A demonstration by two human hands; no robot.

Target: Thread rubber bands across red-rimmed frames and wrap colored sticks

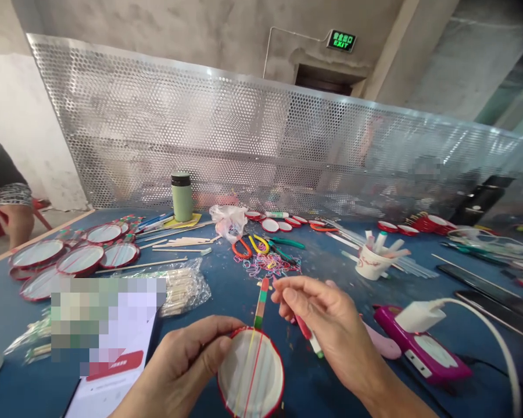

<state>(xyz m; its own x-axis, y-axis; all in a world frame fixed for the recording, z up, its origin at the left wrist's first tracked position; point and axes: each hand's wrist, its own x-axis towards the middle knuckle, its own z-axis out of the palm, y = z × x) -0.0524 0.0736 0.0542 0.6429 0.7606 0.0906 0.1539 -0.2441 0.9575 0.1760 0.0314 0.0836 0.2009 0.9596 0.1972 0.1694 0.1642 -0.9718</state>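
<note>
My left hand pinches the red rim of a small round toy banjo, its pale disc tilted toward me. A yellow and a red string run across the disc. From its top rises a craft-stick neck with red, green and brown bands. My right hand is closed beside the neck, apart from the disc. In its palm lies a red-and-white marker pen with a green end. What its fingertips pinch is too small to tell. Beyond them lies a pile of coloured rubber bands.
Round red-rimmed discs are stacked at left, near a phone and bagged sticks. Pliers and a green bottle stand or lie behind. At right are a paper cup, a purple power strip and a white cable.
</note>
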